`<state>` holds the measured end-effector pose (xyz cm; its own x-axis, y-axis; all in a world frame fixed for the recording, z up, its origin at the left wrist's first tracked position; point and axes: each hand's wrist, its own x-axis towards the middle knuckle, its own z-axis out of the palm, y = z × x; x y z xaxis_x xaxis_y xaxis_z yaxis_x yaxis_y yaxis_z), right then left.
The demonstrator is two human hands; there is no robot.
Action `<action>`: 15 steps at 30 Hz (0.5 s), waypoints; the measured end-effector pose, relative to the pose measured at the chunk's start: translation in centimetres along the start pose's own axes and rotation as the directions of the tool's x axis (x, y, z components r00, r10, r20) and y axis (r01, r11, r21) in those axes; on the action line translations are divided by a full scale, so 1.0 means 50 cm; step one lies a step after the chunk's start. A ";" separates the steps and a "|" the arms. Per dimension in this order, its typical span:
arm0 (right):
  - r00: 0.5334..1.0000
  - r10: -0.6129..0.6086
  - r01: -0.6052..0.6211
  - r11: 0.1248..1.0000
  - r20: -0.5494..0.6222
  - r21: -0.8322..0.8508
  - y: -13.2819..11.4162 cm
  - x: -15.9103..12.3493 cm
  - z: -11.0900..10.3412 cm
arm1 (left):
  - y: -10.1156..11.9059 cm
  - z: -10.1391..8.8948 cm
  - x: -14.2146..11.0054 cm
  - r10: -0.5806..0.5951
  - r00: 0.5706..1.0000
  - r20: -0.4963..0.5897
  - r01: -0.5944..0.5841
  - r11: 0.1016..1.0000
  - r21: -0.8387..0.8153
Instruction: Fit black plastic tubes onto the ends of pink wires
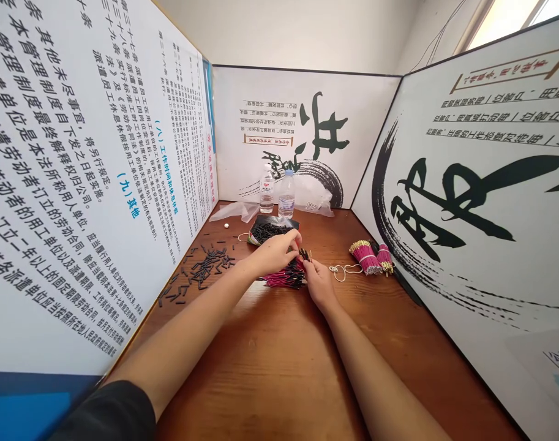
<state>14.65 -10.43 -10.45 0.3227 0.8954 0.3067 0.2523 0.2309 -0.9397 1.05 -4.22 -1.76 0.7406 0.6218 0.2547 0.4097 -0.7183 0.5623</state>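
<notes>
1. Magenta wires [279, 280] are lying in a loose bundle on the worktop [261, 343], just on the near side of the open box [286, 222]; dark ends are showing among them.
2. My right hand [318, 278] is gripping some of these wires, near the right front of the box, with gold-coloured tips showing beside its fingers. How many it is grasping, I cannot tell from here.
3. My left hand [279, 251] is reaching over the bundle, close in front of the box, its fingers bent and its fingertips meeting those of the right. Whether it is pinching anything, I cannot tell; the fingers are hiding it.
4. Short black pieces [208, 263] are lying scattered to the left of the box, and similar ones are heaping inside it.
5. Two tied bundles [365, 257] of magenta wires are lying well to the right of the box, with white string [338, 271] between.
6. Two bottles [286, 199] are standing just behind the box.
7. As I am judging it, the step in hand is fine fingertip work at the wire ends. To my mind, the next move is calling for a steady right-hand hold and light, well-aligned left fingertips, since thin wires could be slipping or fanning out.
</notes>
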 end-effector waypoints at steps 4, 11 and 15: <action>1.000 0.008 -0.008 1.000 0.008 -0.018 0.010 0.002 0.000 | -0.004 -0.002 0.001 0.017 1.000 0.021 -0.018 0.999 0.039; 1.000 0.012 -0.011 1.000 0.029 -0.029 0.016 0.004 0.000 | -0.011 0.000 0.003 0.082 0.997 0.003 -0.082 0.986 0.145; 0.999 0.004 -0.003 1.000 0.042 -0.026 0.016 0.004 -0.001 | -0.015 -0.001 0.005 0.104 0.994 -0.011 -0.101 0.978 0.182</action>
<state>14.95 -10.07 -11.16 0.2851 0.9115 0.2965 0.2753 0.2184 -0.9362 0.91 -3.51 -2.07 0.7736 0.5467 0.3204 0.4232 -0.8221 0.3809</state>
